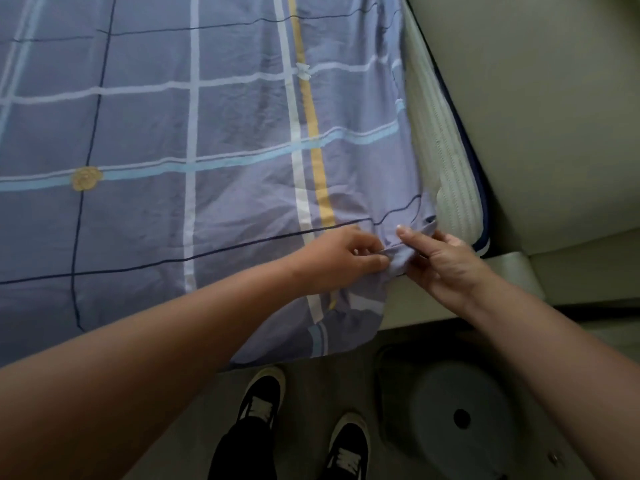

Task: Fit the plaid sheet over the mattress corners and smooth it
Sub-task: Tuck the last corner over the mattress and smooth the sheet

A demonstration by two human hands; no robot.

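Observation:
A blue-grey plaid sheet (207, 140) with white, light blue, navy and yellow stripes lies spread over the mattress. The mattress (453, 188) is pale and quilted with a navy border; its right side and near right corner are bare. My left hand (341, 261) pinches the bunched sheet edge near that corner. My right hand (440, 258) grips the same bunch of fabric from the right, thumb on top. Part of the sheet hangs over the near edge of the bed.
A pale wall or headboard panel (536, 98) runs along the mattress's right side. On the floor below stand my two black shoes (263, 396) and a round grey stool (460, 407) with a hole in its top.

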